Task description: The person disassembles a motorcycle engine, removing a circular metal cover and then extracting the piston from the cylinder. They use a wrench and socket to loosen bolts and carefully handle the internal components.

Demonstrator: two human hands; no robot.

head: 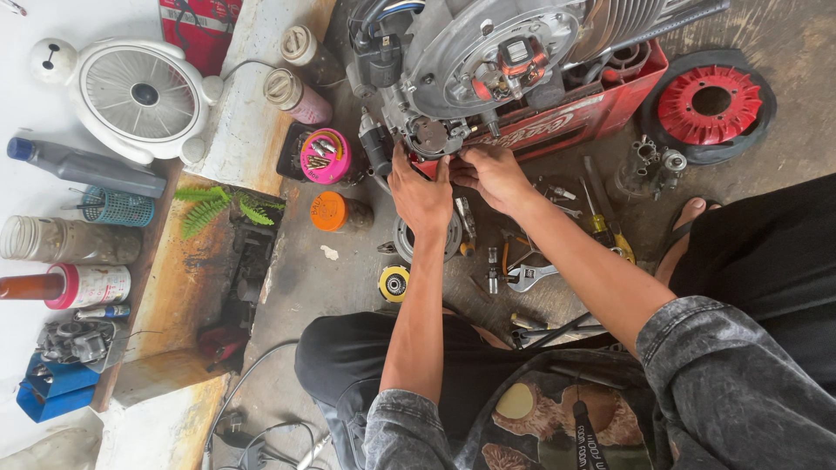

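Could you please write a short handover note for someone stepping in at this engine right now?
Left hand: pressed against the lower edge of the engine, fingers at a small round fitting; what it grips is hidden.
Right hand: beside the left hand, fingertips on the same spot; grip cannot be told.
Engine: rests on a red crate, side cover off, coil and wiring exposed.
Nearby on the floor: adjustable wrench, yellow-handled screwdriver, pink tub of screws, red fan wheel.
Done: cover removed, parts laid out.
Left: both hands are at the lower fitting; its state is hidden.
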